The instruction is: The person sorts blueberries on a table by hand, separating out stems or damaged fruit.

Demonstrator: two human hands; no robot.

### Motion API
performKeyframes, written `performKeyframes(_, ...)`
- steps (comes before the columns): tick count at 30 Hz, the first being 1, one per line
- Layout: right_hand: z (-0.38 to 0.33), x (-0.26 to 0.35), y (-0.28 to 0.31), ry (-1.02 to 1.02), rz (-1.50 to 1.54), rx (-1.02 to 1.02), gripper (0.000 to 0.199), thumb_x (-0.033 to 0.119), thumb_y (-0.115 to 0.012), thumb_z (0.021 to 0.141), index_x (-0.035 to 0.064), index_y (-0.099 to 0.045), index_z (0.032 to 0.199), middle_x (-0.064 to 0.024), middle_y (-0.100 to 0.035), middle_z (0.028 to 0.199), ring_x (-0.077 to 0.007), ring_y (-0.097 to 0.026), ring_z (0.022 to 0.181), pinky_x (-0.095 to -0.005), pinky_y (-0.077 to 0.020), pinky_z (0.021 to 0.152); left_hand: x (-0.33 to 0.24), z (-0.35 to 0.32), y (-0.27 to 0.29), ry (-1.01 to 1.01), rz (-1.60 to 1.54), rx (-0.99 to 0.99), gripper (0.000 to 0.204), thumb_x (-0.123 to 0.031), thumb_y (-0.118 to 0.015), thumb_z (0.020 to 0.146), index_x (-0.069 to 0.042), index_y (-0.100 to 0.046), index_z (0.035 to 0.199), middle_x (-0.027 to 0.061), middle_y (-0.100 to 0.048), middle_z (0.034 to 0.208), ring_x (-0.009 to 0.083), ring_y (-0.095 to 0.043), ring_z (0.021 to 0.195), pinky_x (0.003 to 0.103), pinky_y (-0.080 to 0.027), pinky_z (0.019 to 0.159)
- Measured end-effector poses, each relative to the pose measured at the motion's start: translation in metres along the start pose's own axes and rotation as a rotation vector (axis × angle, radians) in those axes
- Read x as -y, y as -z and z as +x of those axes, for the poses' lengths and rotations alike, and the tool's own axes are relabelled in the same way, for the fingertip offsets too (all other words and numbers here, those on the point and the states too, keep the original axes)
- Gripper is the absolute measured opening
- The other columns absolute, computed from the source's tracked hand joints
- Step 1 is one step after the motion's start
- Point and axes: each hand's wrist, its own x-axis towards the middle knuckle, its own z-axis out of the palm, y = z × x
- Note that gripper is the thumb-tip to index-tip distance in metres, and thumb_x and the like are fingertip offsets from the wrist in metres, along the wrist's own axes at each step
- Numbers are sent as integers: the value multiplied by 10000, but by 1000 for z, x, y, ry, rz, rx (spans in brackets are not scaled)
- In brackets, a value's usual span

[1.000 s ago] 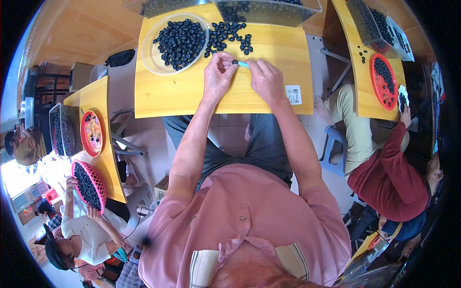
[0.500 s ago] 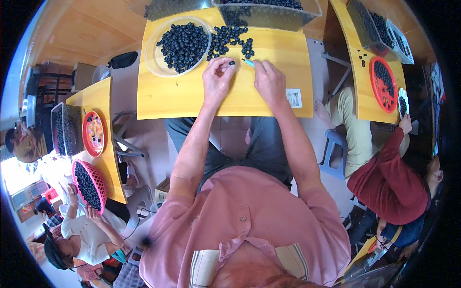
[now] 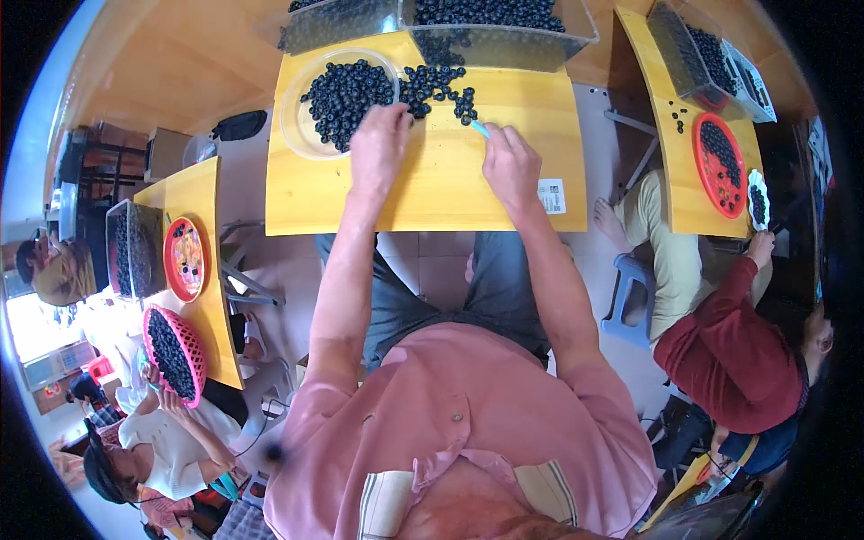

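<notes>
Small round blue-black beads [image 3: 346, 94] fill much of a clear round tub [image 3: 292, 126] on the yellow table. More loose beads [image 3: 430, 83] lie just right of it. Over the tub's right rim is my left hand [image 3: 378, 148], its fingers pinched together beside the beads. Whether a bead is between those fingertips is hidden. My right hand [image 3: 513, 169] grips a slim light-blue tool [image 3: 480, 129]. Its front end points up-left toward the loose beads, with the tip hard to make out.
At the table's far edge stands a clear bin [image 3: 495, 47] of beads. A white label [image 3: 551, 195] lies right of my right hand. Co-workers sit both sides, near a pink basket [image 3: 193, 346] and red trays [image 3: 706, 162].
My left hand has moved left from the table middle to the tub's rim. The bead seen at its fingertips no longer shows. My right hand, still holding the tool, has shifted slightly right.
</notes>
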Motion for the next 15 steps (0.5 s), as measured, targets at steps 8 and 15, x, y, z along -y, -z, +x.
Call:
performKeyframes(8,-2,-1,0,8,20,5,177,77,-690,901,58,-732,1072,-87,-635,836,-298,-682,766,-434,-566,663,-14,-18,-31,154,251,116,270,-115,-679,967,-27,-683,1222,203,-709,1030,397,-720,904,463,-597,773)
performKeyframes(15,0,-1,1,33,9,-2,163,65,-686,902,55,-731,1058,-89,-640,833,-295,-688,763,-428,-566,658,-22,-29,-25,174,11,89,233,-145,-714,963,-20,-711,1160,192,-690,995,381,-697,867,471,-560,763)
